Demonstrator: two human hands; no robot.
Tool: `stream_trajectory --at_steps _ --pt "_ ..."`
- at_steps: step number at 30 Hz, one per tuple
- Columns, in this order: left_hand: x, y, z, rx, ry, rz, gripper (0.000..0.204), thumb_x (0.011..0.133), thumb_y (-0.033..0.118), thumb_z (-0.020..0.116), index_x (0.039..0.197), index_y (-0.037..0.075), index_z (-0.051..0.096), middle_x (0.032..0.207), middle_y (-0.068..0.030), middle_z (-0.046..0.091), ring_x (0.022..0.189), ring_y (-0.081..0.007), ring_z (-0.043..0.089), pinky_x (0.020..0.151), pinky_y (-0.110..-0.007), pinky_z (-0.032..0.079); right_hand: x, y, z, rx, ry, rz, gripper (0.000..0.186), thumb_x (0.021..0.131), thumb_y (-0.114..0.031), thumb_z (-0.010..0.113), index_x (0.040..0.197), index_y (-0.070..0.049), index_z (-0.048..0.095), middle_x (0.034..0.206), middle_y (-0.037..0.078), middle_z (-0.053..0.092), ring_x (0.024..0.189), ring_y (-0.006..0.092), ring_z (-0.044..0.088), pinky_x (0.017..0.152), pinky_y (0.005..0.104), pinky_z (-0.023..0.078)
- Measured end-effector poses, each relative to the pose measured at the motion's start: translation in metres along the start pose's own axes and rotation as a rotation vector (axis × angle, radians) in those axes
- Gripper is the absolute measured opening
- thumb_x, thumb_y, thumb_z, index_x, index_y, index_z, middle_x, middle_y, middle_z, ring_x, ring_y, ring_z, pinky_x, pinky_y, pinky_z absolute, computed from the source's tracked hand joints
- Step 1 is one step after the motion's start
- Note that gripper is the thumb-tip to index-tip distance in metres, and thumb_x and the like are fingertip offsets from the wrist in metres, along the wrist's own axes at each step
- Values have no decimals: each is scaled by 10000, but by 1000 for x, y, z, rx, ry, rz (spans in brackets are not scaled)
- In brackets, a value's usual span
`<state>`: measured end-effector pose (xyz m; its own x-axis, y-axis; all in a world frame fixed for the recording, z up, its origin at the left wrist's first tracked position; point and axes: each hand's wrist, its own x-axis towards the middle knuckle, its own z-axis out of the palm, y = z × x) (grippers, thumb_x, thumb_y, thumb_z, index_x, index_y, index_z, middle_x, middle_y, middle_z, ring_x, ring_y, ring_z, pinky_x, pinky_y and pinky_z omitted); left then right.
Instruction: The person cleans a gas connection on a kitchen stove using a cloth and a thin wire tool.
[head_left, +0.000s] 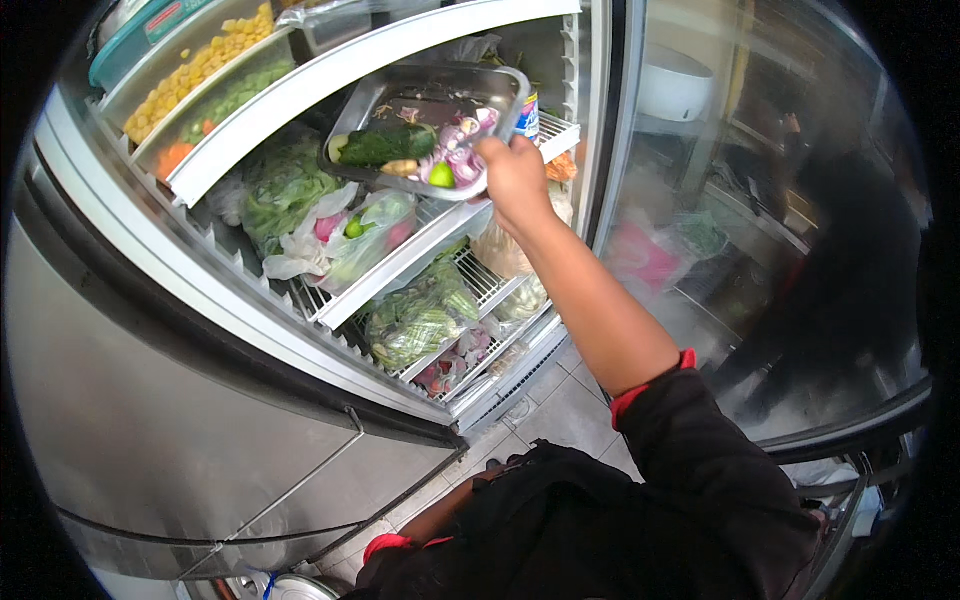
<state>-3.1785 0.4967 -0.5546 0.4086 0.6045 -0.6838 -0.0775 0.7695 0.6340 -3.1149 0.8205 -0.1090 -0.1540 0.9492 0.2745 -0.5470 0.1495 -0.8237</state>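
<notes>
My right hand (517,183) is closed on the near right rim of a metal tray (345,113), which is tilted in the open fridge. In the tray lie a dark green cucumber-like vegetable (385,147) with a cut end, pieces of red onion (460,140), a green lime (441,176) and a small tan piece (400,167). Below it, on a wire shelf, is a clear bag (375,240) with limes and something pink, beside a bag of leafy greens (285,190). My left forearm (440,508) shows low down; black cloth hides its fingers.
Bins of yellow cubes (200,75) and chopped green vegetables (240,103) stand on the upper shelf (330,72). A bag of green vegetables (425,310) sits lower. The glass door (760,220) is swung open at right. A steel front (190,370) is at left.
</notes>
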Motion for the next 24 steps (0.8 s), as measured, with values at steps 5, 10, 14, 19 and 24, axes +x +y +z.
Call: stream_trajectory --at_steps 5,10,14,19,24 --pt "-6 -5 0 -9 21 -5 639 981 536 506 1413 66 528 1440 -127 523 1292 -243 503 1105 -388 368 44 6 54 -1 29 70 284 895 -187 602 1048 51 584 851 148 654 620 254 668 414 352 543" --pt "-9 -6 -3 -19 25 -18 648 982 545 499 1418 67 524 1447 -129 518 1299 -246 498 1108 -391 365 90 29 101 -130 -14 10 372 926 -241 632 1102 80 571 877 190 650 638 296 673 450 375 566" --pt "-9 -3 -4 -22 18 -30 655 982 553 495 1422 68 521 1453 -130 513 1305 -248 495 1112 -393 362 111 40 119 -172 -243 280 408 948 -296 646 1093 82 594 901 211 655 648 309 676 504 390 586" --pt "-3 5 -9 -6 1 -44 664 982 562 488 1427 69 517 1461 -132 507 1312 -251 490 1115 -396 359 104 37 103 -288 -423 316 464 942 -321 664 1144 93 608 932 204 663 678 280 682 586 371 593" --pt "4 14 -12 25 -25 -79 673 983 571 482 1432 70 512 1468 -133 501 1319 -254 485 1119 -399 356 62 23 75 -494 -367 -48 525 938 -310 677 1248 101 575 951 166 678 752 206 677 604 315 557"
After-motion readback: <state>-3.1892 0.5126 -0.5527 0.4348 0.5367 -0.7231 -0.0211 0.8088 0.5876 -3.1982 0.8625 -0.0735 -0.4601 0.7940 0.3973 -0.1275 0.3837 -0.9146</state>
